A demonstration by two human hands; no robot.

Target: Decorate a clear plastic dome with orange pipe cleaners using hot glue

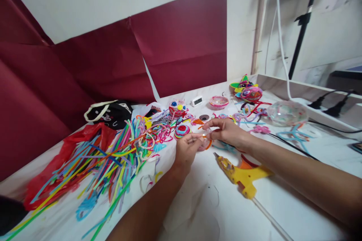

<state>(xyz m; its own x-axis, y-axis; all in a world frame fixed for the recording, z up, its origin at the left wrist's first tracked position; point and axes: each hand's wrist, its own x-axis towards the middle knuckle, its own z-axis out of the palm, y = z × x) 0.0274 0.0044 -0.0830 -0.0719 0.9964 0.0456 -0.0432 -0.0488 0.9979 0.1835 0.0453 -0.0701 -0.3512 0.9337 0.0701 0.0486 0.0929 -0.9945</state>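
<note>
My left hand [186,150] and my right hand [226,132] come together over the middle of the white table. Both are closed, with fingertips pinching near each other. Between them is a small clear round plastic piece [203,146], with an orange pipe cleaner [209,144] curving along its edge. The left fingers grip the clear piece. The right thumb and forefinger pinch close to the orange strand, partly hidden by the fingers. A yellow hot glue gun [240,175] lies below my right hand. Left of my fingers sits a coiled pipe-cleaner disc [182,131] in red, blue and pink.
Loose colourful pipe cleaners [113,158] spread over a red plastic bag [70,158] at left. Behind are a black pouch [110,115], a small digital clock [197,101] and a pink-rimmed clear bowl [218,102]. A clear dome [287,113] and black plugs [336,107] are at right.
</note>
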